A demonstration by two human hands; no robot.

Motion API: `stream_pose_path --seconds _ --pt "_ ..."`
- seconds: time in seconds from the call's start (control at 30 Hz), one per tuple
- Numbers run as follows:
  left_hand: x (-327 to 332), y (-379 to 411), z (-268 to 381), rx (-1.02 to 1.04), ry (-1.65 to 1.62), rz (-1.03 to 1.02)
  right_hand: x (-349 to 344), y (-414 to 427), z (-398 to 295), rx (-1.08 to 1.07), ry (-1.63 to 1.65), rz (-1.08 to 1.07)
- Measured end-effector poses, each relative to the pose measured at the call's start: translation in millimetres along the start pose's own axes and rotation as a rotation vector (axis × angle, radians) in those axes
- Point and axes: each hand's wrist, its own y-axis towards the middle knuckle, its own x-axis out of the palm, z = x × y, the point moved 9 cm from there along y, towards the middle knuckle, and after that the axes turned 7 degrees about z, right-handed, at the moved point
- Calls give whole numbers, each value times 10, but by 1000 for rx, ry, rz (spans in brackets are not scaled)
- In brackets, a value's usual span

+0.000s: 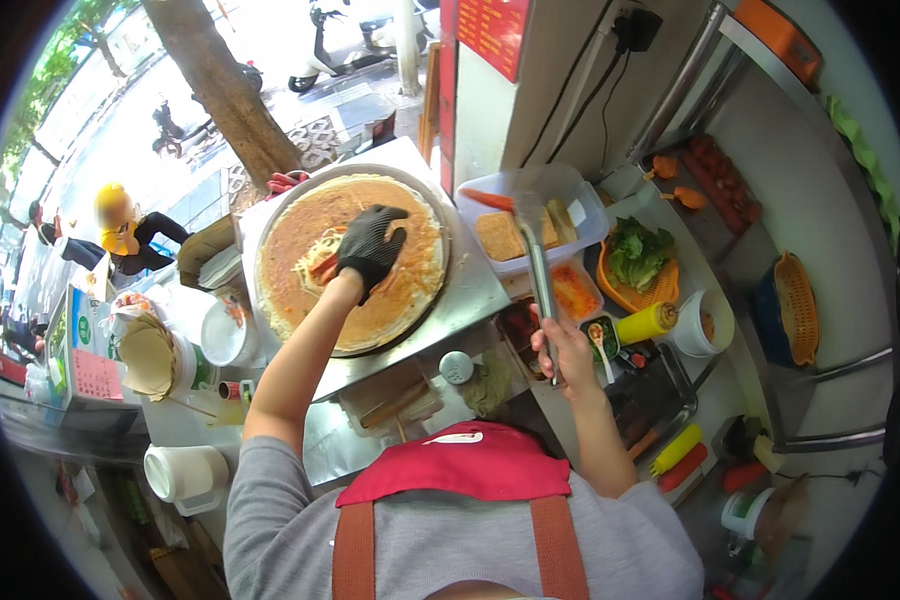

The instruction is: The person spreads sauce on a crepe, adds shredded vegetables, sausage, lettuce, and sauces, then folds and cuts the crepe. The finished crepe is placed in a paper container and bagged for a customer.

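Observation:
Before me a large round crepe [292,300] with browned sauce covers a round griddle [447,281]. Shredded vegetables and reddish strips, the filling [316,262], lie in a heap near its middle. My left hand [372,244], in a black knit glove, is palm down over the crepe just right of this heap. Its thumb and fingers are apart, and nothing shows between them. My right hand [566,352], bare, grips metal tongs [537,262] by the handle. The tongs point away from me over a clear plastic bin [506,264]. A blurred orange-red strip [487,199] shows at their tips.
The bin contains browned slabs [501,234]. Right of it are an orange basket of lettuce [639,255], a tub of orange-red food [574,291] and a yellow squeeze bottle [646,324]. A shaker [456,367] stands nearer me. Leftward are a plastic bowl [228,337] and a white jug [185,472].

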Motion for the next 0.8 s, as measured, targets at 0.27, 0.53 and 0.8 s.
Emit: stream_pose_path --seconds 0.27,0.53,0.8 --pt "2614 576 341 -57 123 -588 -1334 -447 64 -74 39 334" --pt "4043 760 -239 -232 360 -692 -1987 -736 633 191 -46 344" --pt "3939 911 19 -191 388 -767 -2114 -726 796 268 -42 330"
